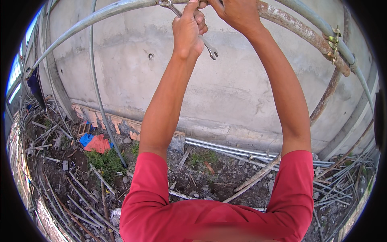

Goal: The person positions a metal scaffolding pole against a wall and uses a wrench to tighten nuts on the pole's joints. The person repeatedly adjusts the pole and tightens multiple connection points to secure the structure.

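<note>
Left hand (188, 32): closed on silver double-ended steel wrench (208, 45) at far grey tubular steel pipe (96, 18). Right hand (238, 14): grip cannot be told. Step, seemingly: wrench positioning; next calls for steady seating.

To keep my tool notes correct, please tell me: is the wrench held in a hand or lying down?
Held: the left grip is closed around the wrench, whose ring end shows above it and forked end below.

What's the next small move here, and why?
I'd probably tilt the view up slightly first: the left hand holds the wrench near a grey pipe, but the picture's top edge cuts off the right hand, hiding its fingertips and anything they touch.
</note>
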Demonstrator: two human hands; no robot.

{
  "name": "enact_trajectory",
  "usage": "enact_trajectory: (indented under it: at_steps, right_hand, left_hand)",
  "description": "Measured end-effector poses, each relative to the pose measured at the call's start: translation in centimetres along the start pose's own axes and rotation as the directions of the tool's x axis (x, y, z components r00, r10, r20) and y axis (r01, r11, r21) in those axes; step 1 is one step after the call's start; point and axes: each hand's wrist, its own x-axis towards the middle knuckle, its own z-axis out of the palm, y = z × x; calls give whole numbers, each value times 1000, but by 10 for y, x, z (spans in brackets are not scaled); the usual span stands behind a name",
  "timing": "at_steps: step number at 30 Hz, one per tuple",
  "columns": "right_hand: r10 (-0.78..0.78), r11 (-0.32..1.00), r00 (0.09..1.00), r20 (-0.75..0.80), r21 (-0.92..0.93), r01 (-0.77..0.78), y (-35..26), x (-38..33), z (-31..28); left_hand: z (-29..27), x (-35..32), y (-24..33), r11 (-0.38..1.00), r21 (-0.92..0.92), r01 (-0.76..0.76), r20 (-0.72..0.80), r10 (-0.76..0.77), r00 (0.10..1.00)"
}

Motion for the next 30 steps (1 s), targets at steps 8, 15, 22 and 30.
enact_trajectory:
  at_steps: [8,15,22,30]
  right_hand:
    - [2,1000,1000,1,-3,-2,0,-1,1]
    - [2,1000,1000,-4,1,-2,1,0,1]
    - [-115,993,983,-146,-55,108,0,-9,7]
    - [805,221,582,117,851,-476,-49,-68,51]
  left_hand:
    - [0,3,-1,1000,-19,20,-7,-20,1000]
    - [-1,0,-1,1000,-3,-25,-35,24,999]
    - [-11,13,4,702,480,-525,120,540,833]
    - [-31,8,33,802,493,-336,76,345,936]
